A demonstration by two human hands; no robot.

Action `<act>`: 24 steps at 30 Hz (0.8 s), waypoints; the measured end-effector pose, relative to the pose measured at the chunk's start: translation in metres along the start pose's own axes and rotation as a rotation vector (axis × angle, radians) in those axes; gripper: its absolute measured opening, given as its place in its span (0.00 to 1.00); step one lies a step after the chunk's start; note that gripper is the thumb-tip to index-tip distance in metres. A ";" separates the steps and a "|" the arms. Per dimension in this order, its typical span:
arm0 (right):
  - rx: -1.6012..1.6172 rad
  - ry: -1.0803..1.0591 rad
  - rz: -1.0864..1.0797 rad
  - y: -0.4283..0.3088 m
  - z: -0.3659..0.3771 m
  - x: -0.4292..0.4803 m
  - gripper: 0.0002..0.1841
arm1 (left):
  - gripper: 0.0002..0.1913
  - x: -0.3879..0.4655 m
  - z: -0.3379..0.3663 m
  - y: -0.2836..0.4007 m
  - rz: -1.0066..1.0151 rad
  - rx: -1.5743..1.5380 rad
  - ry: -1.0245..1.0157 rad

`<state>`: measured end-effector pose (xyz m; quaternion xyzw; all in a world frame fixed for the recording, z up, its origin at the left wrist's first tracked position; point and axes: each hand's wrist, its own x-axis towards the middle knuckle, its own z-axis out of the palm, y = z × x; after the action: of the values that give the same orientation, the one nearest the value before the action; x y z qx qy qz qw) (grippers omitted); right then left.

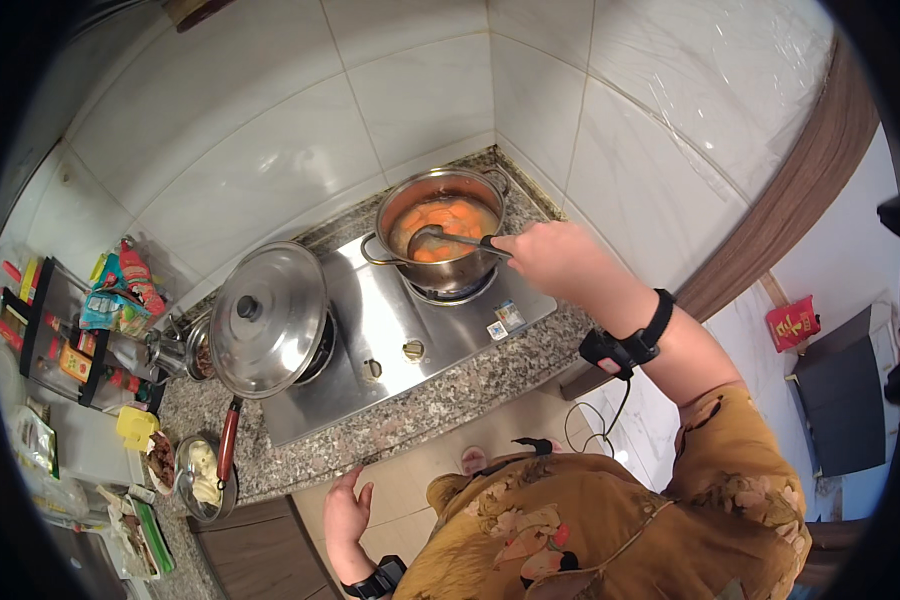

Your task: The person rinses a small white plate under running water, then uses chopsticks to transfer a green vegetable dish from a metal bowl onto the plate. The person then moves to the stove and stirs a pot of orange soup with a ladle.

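Observation:
My right hand (544, 251) grips the dark handle of a metal ladle (450, 236), whose bowl dips into a two-handled stainless steel pot (442, 276). Orange chunks, apparently carrots, (454, 217) lie in cloudy liquid in the pot, which stands on the right burner of a steel gas hob (382, 322). My left hand (347, 504) hangs near the counter's front edge, its fingers apart and nothing in it. A large steel lid (268, 319) with a dark knob covers much of the left burner.
At the left, a bowl of pale food (204, 480) with a red-handled utensil (229, 442) across it stands by a dish of brown food (160, 459). A spice rack (64, 337) and colourful packets (124, 289) sit farther back. Tiled walls (427, 90) border the hob.

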<state>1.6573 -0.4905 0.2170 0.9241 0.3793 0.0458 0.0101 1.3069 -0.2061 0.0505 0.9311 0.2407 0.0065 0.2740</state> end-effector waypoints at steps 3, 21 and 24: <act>-0.013 0.058 0.013 0.003 0.021 0.011 0.17 | 0.19 -0.003 -0.003 0.003 0.004 0.024 0.007; 0.017 -0.116 0.132 0.028 -0.008 0.005 0.17 | 0.18 0.007 0.002 0.005 0.031 0.014 0.009; 0.009 -0.160 0.128 0.026 -0.029 -0.002 0.17 | 0.18 0.010 0.003 0.005 -0.018 0.001 -0.027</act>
<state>1.6716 -0.5107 0.2473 0.9472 0.3175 -0.0295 0.0331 1.3187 -0.2067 0.0494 0.9290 0.2453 -0.0087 0.2769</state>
